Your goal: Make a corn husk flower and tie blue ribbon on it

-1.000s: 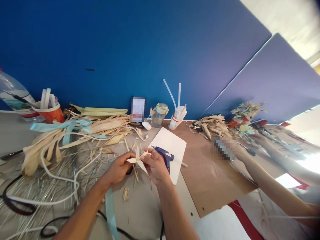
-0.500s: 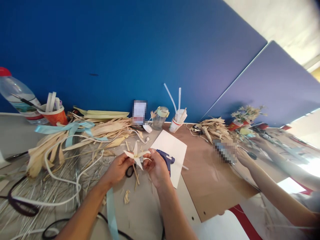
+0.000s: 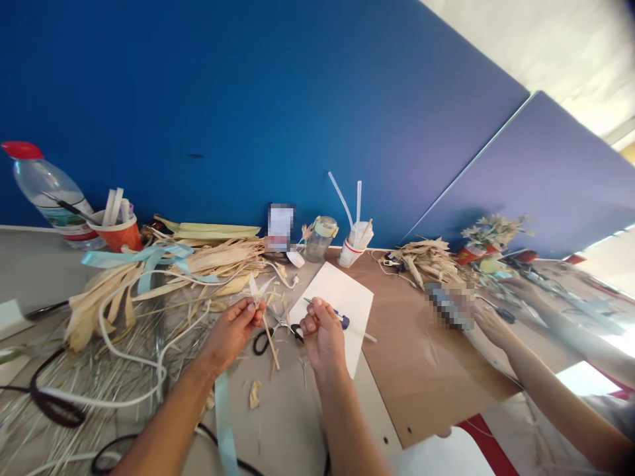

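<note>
Between my left hand point(image 3: 231, 334) and my right hand point(image 3: 322, 330) the scissors point(image 3: 282, 323) lie spread, so I could cross there only above their blades and black handles. To my left, a looping white cable point(image 3: 106, 330) and the dry husk bundle point(image 3: 223, 250) block any low pass. Rightward, beyond the partly hidden blue glue gun point(image 3: 344, 321), the brown board point(image 3: 407, 347) offers open room up to a co-worker's hand point(image 3: 490, 324).

Blue partition panels point(image 3: 248, 99), grey tabletop point(image 3: 292, 423), brown surface alongside point(image 3: 397, 330), bright light at right point(image 3: 616, 344)
</note>
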Motion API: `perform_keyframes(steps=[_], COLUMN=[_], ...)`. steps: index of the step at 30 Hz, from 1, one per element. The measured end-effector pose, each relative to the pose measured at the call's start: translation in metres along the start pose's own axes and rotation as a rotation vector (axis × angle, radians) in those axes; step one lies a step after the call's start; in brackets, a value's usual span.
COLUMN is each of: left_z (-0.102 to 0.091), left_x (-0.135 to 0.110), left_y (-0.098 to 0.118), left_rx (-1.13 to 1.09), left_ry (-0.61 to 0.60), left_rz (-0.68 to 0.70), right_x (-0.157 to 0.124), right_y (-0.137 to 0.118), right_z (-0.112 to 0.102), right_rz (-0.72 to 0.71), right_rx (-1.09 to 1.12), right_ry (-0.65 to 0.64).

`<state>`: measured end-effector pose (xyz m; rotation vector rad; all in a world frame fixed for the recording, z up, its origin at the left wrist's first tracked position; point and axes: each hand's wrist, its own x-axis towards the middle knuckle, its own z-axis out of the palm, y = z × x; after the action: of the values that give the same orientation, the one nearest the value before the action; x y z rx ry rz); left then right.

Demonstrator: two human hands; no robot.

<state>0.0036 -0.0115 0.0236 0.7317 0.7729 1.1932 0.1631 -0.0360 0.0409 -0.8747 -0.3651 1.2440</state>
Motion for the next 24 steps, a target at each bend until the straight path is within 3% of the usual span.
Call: perform_keyframes(steps=[8,14,18,24], left_z=[-0.001,-0.003,-0.005,-0.008], left_x=[0.001,-0.002,-0.002,-0.001], left_y=[-0.006,-0.012,-0.013,-0.014], left_rx=[0.128,0.288,0.280,0.250], left_ry=[-0.069,-0.203,-0.233,-0.239], left_rz=[-0.018,-0.061,-0.086,-0.142], right_x=[-0.013,-0.018,-0.018,-0.015], right_y=[0.023,0.026,0.024,0.025], right_z=[0.011,0.017,0.018,0.014], right_rz=[-0.117,-0.190,-0.183,0.024], right_rx=[-0.371,-0.544,-0.513,-0.326], right_ry=[-0.186,-0.184,-0.239,-0.383])
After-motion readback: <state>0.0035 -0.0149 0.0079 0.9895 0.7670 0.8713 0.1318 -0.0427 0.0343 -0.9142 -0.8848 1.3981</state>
